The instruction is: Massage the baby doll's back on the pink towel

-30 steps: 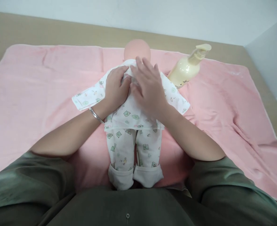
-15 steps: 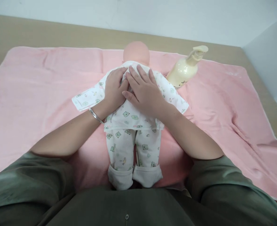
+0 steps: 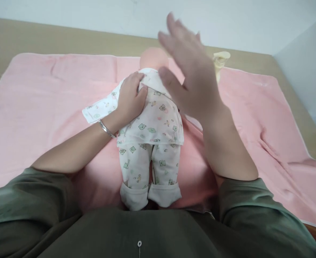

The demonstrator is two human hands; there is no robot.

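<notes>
A baby doll (image 3: 154, 59) lies on a pink blanket, its bare head at the far end and its face not visible. It wears a white printed top (image 3: 158, 122) and matching trousers (image 3: 164, 165) with turned-up cuffs. My left hand (image 3: 133, 96) rests flat on the upper left of the top, fingers toward the doll's neck. Raised above the doll's right shoulder is my right hand (image 3: 191, 68), slightly blurred, with fingers apart and nothing held. It hides the doll's right sleeve and most of a cream pump bottle (image 3: 221, 57).
The pink blanket (image 3: 47, 104) has a few folds on its right side. Under it is a wooden tabletop (image 3: 26, 37), bordered by a pale wall (image 3: 79, 14) at the back and right.
My right hand has lifted off the doll's upper back, rising up and to the right, and now covers much of the bottle. My left hand stays on the doll's top.
</notes>
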